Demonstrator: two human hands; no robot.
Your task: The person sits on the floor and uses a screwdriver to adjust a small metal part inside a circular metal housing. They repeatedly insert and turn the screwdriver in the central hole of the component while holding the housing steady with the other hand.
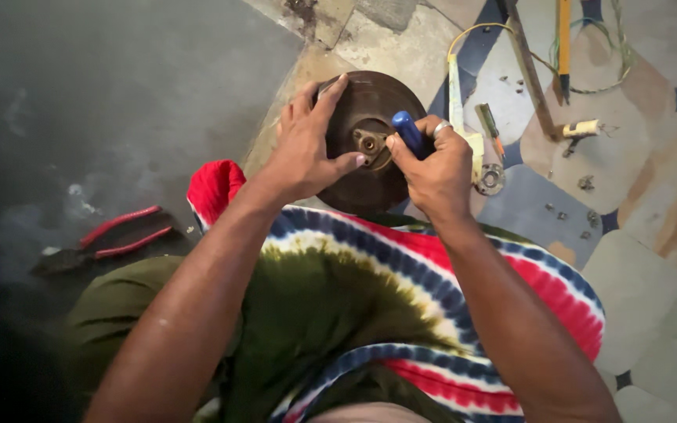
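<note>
patterned floor tiles (pixel 628 258) underfoot; left hand (pixel 307 149) gripped rusty brown disc (pixel 362 102), right hand (pixel 432 168) clenched around blue-handled tool (pixel 407 131).

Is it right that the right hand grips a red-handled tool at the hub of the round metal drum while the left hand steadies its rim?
Not quite: the head view shows the tool handle in the right hand is blue. The rest holds: left hand steadies the round metal drum.

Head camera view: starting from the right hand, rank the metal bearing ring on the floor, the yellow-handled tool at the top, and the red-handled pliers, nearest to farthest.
From the right hand:
1. Metal bearing ring, on the floor just right of the hand.
2. Yellow-handled tool, up at the frame's top right.
3. Red-handled pliers, far left on the dark floor, beyond the left arm.
</note>
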